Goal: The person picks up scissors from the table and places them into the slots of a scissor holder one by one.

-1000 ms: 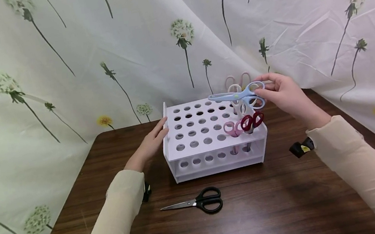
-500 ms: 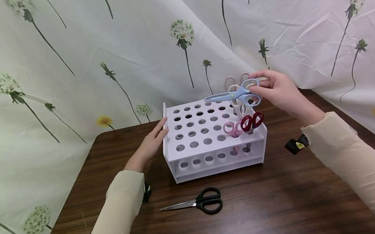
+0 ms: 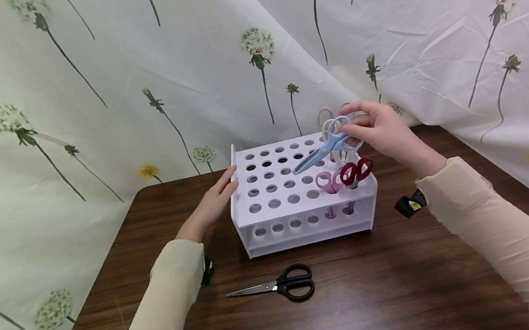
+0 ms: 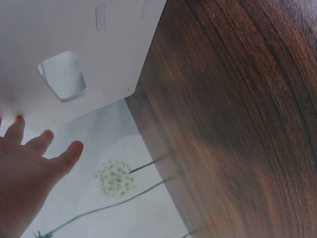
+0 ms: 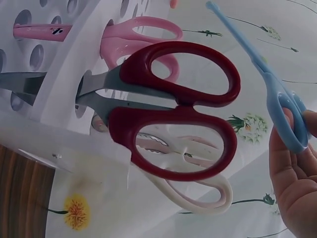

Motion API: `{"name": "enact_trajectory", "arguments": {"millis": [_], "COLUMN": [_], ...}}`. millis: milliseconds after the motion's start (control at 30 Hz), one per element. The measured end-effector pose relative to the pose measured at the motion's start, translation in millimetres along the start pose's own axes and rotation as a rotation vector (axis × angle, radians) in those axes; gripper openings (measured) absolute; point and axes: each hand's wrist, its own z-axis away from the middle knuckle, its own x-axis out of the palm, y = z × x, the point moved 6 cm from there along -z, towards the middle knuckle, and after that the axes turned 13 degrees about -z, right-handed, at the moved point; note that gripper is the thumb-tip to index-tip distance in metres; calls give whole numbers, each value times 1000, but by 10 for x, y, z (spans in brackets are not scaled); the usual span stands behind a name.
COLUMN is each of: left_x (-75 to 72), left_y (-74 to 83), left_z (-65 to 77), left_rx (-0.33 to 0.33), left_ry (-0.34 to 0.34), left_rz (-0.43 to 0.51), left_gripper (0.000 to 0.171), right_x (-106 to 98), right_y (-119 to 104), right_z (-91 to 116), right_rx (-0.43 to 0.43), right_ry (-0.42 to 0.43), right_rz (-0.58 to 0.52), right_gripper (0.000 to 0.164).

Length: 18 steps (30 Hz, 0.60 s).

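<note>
My right hand (image 3: 379, 130) pinches light blue scissors (image 3: 324, 150) by a handle loop, above the right half of a white rack (image 3: 276, 213) with rows of round holes. Their blades slant down and left over the holes. Dark red scissors (image 5: 177, 110) and pink scissors (image 5: 138, 37) stand blades-down in the front right holes. Behind them are white scissors (image 5: 198, 196), and a pale pink pair (image 3: 324, 115) shows at the back. With fingers extended, my left hand (image 3: 212, 202) rests against the rack's left side panel (image 4: 99, 59).
Black-handled scissors (image 3: 290, 284) lie on the dark wooden table (image 3: 362, 297) before the rack, blades pointing left. A white cloth (image 3: 210, 55) printed with dandelions hangs behind the table and along its sides.
My right hand has moved left with the light blue scissors. Their blades have tipped from nearly level to pointing down and left. My left hand stays at the rack.
</note>
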Motion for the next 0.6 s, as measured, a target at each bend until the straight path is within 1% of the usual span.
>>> {"name": "enact_trajectory", "arguments": {"millis": [167, 333, 600], "left_x": [-1, -3, 1], "left_y": [0, -4, -8], "left_z": [1, -3, 1], "left_rx": [-6, -11, -6], "left_ry": [-2, -5, -4], "left_rz": [-4, -4, -3], "left_gripper": [53, 52, 55], "right_x": [50, 80, 137], "right_y": [4, 15, 48], "right_z": [-22, -34, -65], "right_rx": [2, 27, 7], "right_ry": [-15, -12, -27], "right_rz": [-16, 28, 43], "right_gripper": [32, 32, 29]}}
